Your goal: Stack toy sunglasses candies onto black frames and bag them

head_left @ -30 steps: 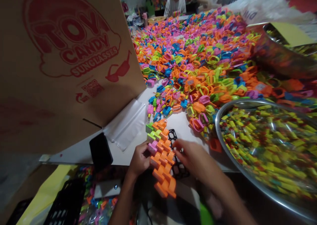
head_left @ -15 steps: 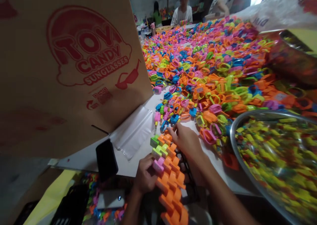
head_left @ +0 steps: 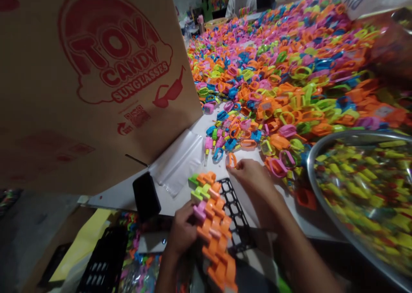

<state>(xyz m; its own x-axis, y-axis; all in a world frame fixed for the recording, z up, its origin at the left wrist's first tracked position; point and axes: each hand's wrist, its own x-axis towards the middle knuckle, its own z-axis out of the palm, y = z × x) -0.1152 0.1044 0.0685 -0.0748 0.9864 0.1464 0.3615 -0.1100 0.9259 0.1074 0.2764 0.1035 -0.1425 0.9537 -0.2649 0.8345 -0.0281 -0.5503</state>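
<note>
My right hand (head_left: 249,175) pinches an orange loop-shaped plastic toy (head_left: 231,160) just above the white tabletop, near the edge of the pile. My left hand (head_left: 183,227) is closed at the left side of a black grid tray (head_left: 236,215); its fingertips are partly hidden. Packed rows of plastic toys (head_left: 215,230), mostly orange with a few green and one pink, stand over the tray's left part. Bare round openings show along its right side. Close to my right hand lie a blue loop toy (head_left: 218,155) and a pink one (head_left: 276,167).
A large cardboard box (head_left: 128,125) blocks the left. A wide heap of colourful toys (head_left: 257,78) covers the table behind. At right stands a metal bowl (head_left: 311,164) of yellow wrapped pieces. A phone (head_left: 146,196) and clear plastic bags (head_left: 177,160) lie left. A person (head_left: 243,3) sits beyond.
My right hand has moved away from the top of the packed toys to the right and now shows an orange loop toy in its fingers. More of the black tray is visible. The view has shifted.
</note>
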